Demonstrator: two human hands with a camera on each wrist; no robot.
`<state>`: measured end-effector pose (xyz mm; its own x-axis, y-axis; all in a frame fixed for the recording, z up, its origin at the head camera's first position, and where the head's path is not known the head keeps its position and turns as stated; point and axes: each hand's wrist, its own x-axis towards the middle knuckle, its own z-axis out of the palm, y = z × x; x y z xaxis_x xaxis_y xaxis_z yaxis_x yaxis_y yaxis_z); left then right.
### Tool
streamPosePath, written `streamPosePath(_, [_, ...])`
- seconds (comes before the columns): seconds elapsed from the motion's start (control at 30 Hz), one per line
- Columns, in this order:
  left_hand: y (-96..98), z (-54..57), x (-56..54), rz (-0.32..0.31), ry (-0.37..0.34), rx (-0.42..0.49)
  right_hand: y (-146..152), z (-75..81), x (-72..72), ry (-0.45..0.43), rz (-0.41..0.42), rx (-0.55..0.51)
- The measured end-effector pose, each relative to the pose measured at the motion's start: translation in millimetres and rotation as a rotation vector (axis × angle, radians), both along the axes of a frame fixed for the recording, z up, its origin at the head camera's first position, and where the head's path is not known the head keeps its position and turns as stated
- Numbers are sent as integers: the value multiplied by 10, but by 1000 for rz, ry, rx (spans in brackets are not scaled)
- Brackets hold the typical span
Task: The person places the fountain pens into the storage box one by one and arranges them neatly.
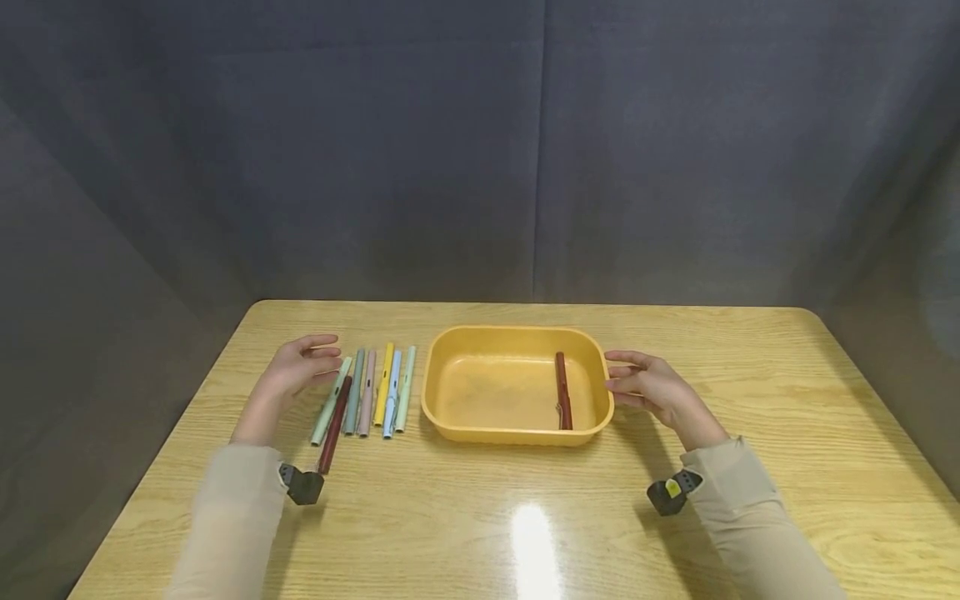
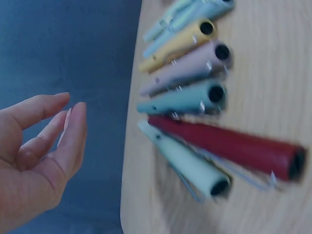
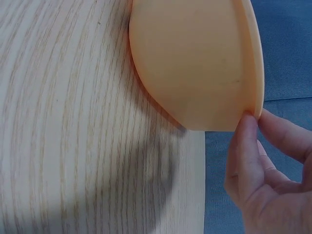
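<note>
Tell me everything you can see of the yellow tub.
The yellow tub is shallow, open-topped and rectangular with rounded corners and a lipped rim; it looks plastic. It stands upright on the wood-grain table, long side crosswise. A dark red pen lies inside toward its right end, where the right hand pinches the rim.

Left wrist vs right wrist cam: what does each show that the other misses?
Left wrist only: the left hand, holding nothing, next to a spread of pens, including a dark red pen lying close beside a mint pen.

Right wrist only: the right hand, its fingers touching the rim of the yellow-orange tray.

Both: wood table and dark curtain.
</note>
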<state>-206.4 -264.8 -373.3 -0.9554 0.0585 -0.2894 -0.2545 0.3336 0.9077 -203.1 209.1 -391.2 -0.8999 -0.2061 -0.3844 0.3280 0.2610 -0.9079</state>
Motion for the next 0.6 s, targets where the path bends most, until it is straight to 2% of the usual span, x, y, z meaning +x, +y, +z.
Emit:
streamPosePath(0.23, [-181,-117,44,-11,6,-52,15,-10,-15,-9,-8,-6])
streamPosePath(0.6, [-289,-268,96,-26,-31,-138,27,-30,-16,-3,6,-20])
